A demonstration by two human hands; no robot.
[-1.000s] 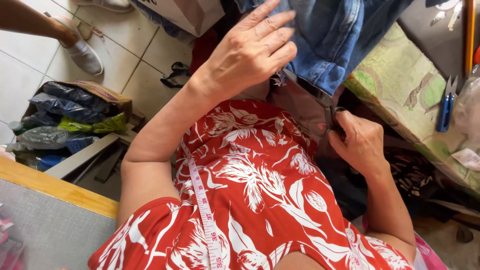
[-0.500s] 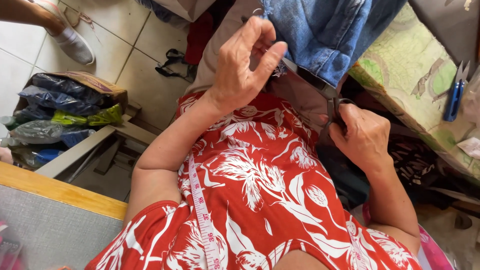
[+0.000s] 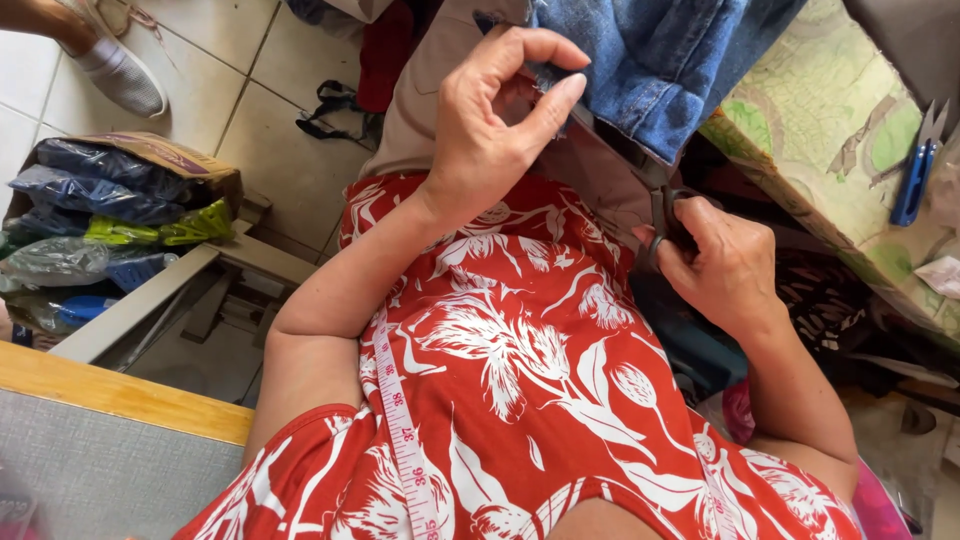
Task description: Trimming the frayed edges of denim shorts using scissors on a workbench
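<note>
Tiled floor [image 3: 290,150] below. Left hand [image 3: 490,130] fingers pinch frayed blue denim garment [image 3: 660,60] edge: soft, limp, probably weighty. Right hand [image 3: 725,265] grasps black-handled scissors [image 3: 668,205].

Bright even daylight, soft shadows, sharp focus, slight edge distortion

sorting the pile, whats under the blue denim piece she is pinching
Under the blue denim lies a tan-brown fabric, spreading towards the lap. The left hand pinches the denim's frayed edge. What lies beneath its upper part is covered.

Denim garment [image 3: 660,70] lies above the lap, left hand [image 3: 490,130] on its edge, snips [image 3: 915,165] right.
</note>
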